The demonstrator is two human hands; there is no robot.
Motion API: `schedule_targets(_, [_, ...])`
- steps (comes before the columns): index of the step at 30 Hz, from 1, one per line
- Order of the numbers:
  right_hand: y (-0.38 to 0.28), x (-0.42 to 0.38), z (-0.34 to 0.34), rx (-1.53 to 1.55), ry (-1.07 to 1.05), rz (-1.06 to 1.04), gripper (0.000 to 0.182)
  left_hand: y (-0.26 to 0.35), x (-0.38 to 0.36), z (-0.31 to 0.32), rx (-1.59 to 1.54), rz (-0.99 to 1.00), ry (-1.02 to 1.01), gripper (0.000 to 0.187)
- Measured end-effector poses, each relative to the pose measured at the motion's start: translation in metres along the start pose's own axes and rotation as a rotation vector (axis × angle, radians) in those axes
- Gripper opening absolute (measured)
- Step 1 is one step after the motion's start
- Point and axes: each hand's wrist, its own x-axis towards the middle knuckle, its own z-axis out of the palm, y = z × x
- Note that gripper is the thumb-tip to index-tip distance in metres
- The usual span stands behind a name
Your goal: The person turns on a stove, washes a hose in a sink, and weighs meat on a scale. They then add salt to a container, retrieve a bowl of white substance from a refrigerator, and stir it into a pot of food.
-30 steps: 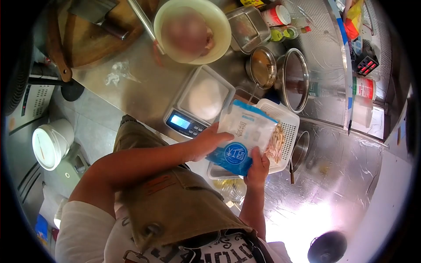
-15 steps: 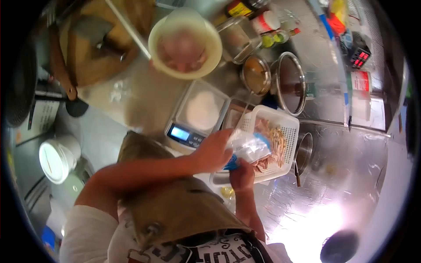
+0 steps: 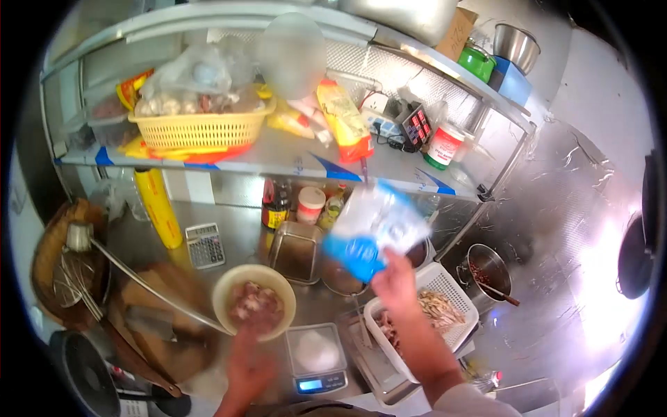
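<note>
Here, the right hand (image 3: 396, 283) pinches one bag (image 3: 379, 226); by one bowl (image 3: 221, 295) the left hand (image 3: 251, 368) blurs, grip I cannot tell

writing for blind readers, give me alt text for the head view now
A person's right hand holds up a blue-and-white plastic bag over a steel counter, near a white perforated plastic basket. The blurred left hand is by a round cream bowl of pink meat.
</note>
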Motion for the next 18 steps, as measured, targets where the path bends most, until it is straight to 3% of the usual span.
schedule_targets(2, [-0.031, 0.040, 0.035, -0.084, 0.016, -0.164, 0.021, -0.032, -0.016, -0.027, 0.102, -0.087, 0.155, 0.044])
schedule_targets(4, [-0.047, 0.077, 0.084, 0.003, -0.049, -0.529, 0.022, -0.060, -0.056, -0.054, 0.316, -0.124, 0.149, 0.040])
schedule_targets(6, [-0.062, 0.141, 0.096, -0.140, 0.108, -0.705, 0.023, -0.071, -0.081, -0.083, 0.526, -0.161, 0.160, 0.037])
schedule_targets(7, [-0.066, 0.172, 0.103, -0.170, 0.139, -0.824, 0.013, -0.055, -0.087, -0.086, 0.487, -0.259, 0.201, 0.040])
schedule_targets(9, [-0.071, 0.237, 0.097, -0.539, 0.135, -1.008, 0.016, -0.052, -0.097, -0.089, 0.389, -0.380, 0.243, 0.043])
schedule_targets(11, [-0.072, 0.263, 0.096, -0.870, 0.156, -1.043, 0.022, -0.066, -0.112, -0.095, 0.278, -0.438, 0.245, 0.042])
schedule_targets(12, [-0.068, 0.274, 0.091, -1.051, 0.162, -1.034, 0.026, -0.069, -0.110, -0.100, 0.359, -0.438, 0.147, 0.043])
schedule_targets(13, [-0.074, 0.311, 0.067, -1.416, 0.103, -0.973, 0.042, -0.070, -0.111, -0.105, 0.437, -0.463, 0.041, 0.045])
schedule_targets(14, [-0.074, 0.326, 0.056, -1.639, 0.142, -1.090, 0.055, -0.145, -0.119, -0.110, -0.027, 0.027, 0.147, 0.024])
schedule_targets(15, [-0.083, 0.274, 0.078, -1.765, 0.105, -0.818, 0.060, -0.093, -0.112, -0.101, 0.269, -0.476, 0.209, 0.019])
schedule_targets(16, [-0.084, 0.272, 0.075, -1.778, 0.170, -0.831, 0.059, -0.063, -0.096, -0.089, 0.278, -0.357, 0.207, 0.012])
schedule_targets(17, [-0.076, 0.211, 0.092, -1.514, 0.132, -1.320, 0.055, -0.045, -0.085, -0.082, 0.381, -0.422, 0.171, 0.013])
schedule_targets(18, [-0.066, 0.161, 0.094, -1.287, 0.056, -1.213, 0.043, -0.042, -0.087, -0.079, 0.473, -0.382, 0.134, 0.015])
